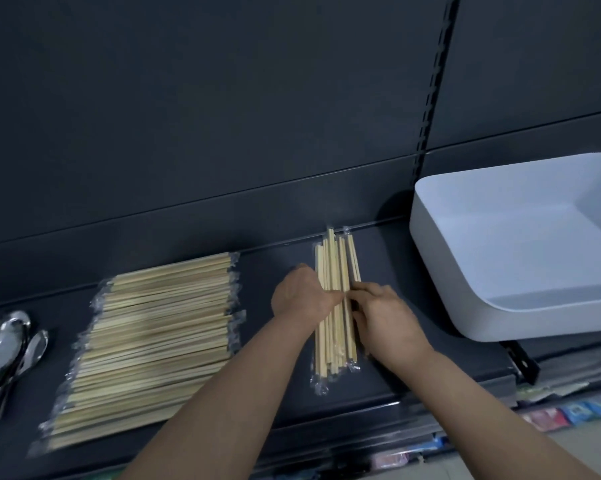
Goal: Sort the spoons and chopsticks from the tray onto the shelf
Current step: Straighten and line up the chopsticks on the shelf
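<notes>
So the step in hand looks like squaring up a batch: a small bundle of chopsticks, wrapped in clear plastic, is held on the shelf just right of the middle of the view, with its length running 12 to 6 o'clock. It's clamped from both sides. The left hand is curled round it from 9 o'clock and the right hand is pinched onto it from 3 o'clock, with the fingertips almost met across the sticks.

Off at 8 o'clock a big stack of chopsticks is laid out, its sticks running 9 to 3, crosswise to the bundle. A heap of metal spoons is seen at the 9 o'clock edge. The white tray is parked at 3 o'clock, and no cutlery is made out in the part that shows, so the job is probably nearly wrapped up.

Next, the bundle likely needs to be turned a quarter and carried toward 9 o'clock so it can be set against the stack with the ends lined up. Those slick wrappers could let sticks slide out, so a firm two-sided grip is called for.
</notes>
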`<state>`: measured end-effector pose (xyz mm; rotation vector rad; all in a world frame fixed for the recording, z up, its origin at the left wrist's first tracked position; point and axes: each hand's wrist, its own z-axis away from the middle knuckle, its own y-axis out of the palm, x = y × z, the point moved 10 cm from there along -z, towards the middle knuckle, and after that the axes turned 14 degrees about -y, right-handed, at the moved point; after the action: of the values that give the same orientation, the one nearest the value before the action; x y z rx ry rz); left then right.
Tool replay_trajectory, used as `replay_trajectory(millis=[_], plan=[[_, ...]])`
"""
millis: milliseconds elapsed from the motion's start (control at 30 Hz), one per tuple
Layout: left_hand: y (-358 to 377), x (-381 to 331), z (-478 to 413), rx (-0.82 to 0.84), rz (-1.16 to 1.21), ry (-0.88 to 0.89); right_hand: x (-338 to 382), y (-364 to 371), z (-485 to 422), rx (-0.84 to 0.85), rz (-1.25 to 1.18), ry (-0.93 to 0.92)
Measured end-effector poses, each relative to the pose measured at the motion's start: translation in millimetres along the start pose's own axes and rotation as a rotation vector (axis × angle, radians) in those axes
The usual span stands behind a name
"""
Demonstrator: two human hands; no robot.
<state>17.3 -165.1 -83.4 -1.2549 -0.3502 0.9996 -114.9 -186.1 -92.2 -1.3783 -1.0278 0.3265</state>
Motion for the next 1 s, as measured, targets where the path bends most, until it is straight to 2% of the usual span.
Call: replay_trajectory(millis=[167,333,400,467,500,600,633,767,1000], plan=[[12.9,-6.8,-4.6,0.188,0.074,-0.059,-3.8,-3.0,0.2,-0.005,0.017,0.016],[9.6,-7.9,-7.5,0.200,0.044,-0.002,-7.3,-7.1,2.0,0.045,0.065,0.041],[4.2,-6.3,-12.0,0.245,0.185,0.027,-4.7,-14.4,-1.4,-0.010,0.037,0.033],[-4.8,-6.5,-10.2,0.313,0.415,0.056,-0.3,-25.7,-7.2,-0.135,-0.090,0.030],[-13.5,-8.6,-7.3,0.316,0.522,0.087,2.5,-27.0,-10.9,-0.166,-0.228,0.039],[-46.9,-19.8,7.5,0.275,0.800,0.232,25.2,-11.2,-24.6,-0.064,-0.782,0.055],[-55.9,-24.3,13.4,0.265,0.840,0.281,33.1,-10.2,-28.8,-0.057,-0.872,0.040],[-83.7,-35.9,32.2,0.223,0.898,0.435,38.7,-21.6,-38.8,-0.184,-0.855,0.017],[-81.4,-23.9,39.3,0.245,0.952,0.469,42.8,-6.4,-35.4,-0.168,-0.870,0.014]])
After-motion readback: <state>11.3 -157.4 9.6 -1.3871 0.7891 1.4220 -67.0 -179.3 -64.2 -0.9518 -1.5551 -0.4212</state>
